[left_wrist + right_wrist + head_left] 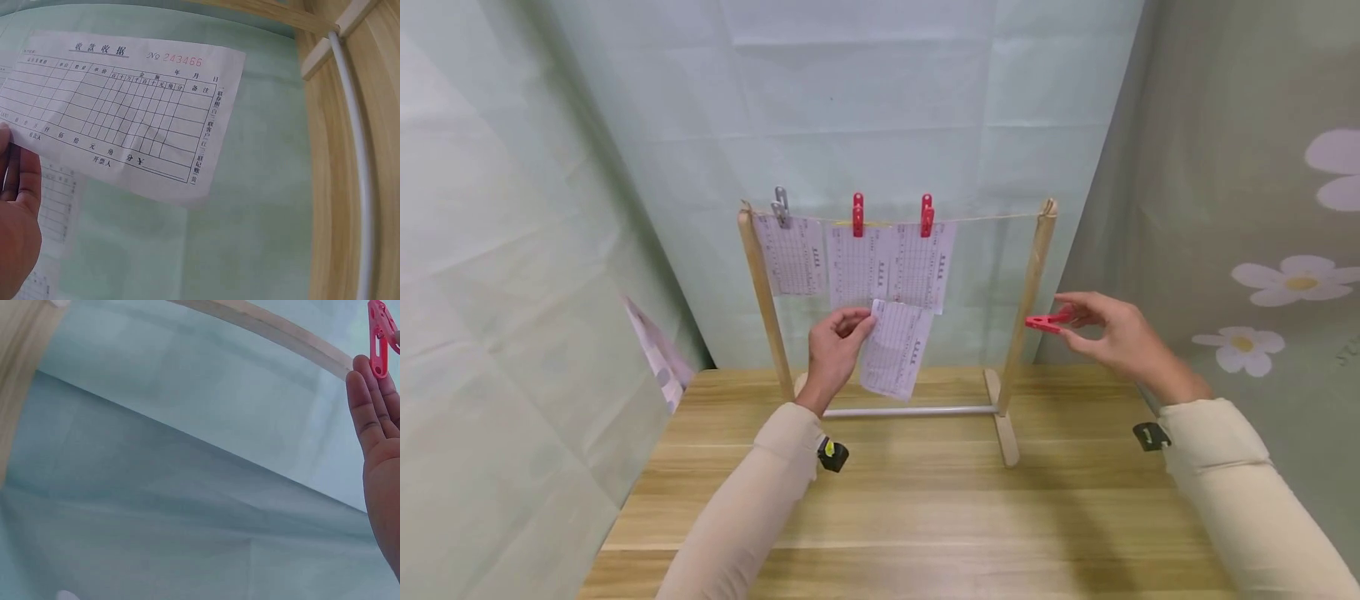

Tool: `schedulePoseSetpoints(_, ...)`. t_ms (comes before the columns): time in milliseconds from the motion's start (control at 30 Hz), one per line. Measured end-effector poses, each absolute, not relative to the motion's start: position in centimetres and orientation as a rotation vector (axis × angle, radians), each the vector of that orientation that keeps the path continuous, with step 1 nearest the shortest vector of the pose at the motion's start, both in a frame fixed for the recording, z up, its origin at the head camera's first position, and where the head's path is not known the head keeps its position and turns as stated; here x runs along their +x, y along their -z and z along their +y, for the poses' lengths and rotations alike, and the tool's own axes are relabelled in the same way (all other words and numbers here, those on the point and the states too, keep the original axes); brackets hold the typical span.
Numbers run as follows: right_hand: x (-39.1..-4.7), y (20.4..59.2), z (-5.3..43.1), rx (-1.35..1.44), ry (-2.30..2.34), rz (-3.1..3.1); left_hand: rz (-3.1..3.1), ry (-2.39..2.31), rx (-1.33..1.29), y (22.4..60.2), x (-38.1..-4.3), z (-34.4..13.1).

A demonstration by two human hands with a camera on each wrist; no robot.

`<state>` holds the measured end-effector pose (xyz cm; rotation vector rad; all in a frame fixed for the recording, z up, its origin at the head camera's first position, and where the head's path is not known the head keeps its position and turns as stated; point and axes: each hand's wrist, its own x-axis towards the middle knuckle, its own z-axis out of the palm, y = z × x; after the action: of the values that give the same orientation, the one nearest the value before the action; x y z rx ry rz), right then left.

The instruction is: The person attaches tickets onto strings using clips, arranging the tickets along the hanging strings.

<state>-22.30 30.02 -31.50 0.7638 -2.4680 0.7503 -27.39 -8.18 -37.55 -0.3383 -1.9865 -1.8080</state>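
My left hand (835,350) pinches a printed receipt slip (895,350) by its upper left edge, in front of the hanging papers. Close up in the left wrist view, the receipt (125,106) shows a ruled table and a red number. To the right of the rack, my right hand (1108,329) holds a red clothespin (1047,323) between thumb and fingers, its tip overlapping the right post in the head view. Part of that red clothespin (378,340) shows at the right wrist view's upper corner. Three slips hang from the string (992,217), pinned by a grey clip (781,208) and two red clothespins (858,217).
The wooden rack has a left post (763,300), a right post (1028,300) and a white bottom bar (917,411). It stands on a wood-grain table (895,500). Pale green cloth (880,100) hangs behind, and a flowered curtain (1247,192) on the right.
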Motion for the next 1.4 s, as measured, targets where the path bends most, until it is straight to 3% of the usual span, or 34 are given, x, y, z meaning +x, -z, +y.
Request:
schedulePoseSetpoints(933, -24.2, 22.4, 28.4, 0.719, -0.673, -2.394, -1.88, 1.846, -0.402, 32.6, -28.6, -3.7)
schedulePoseSetpoints(1400, -24.8, 19.8, 28.5, 0.656, -0.78, -2.44, -1.833, 1.866, -0.396, 30.9, -29.2, -0.5)
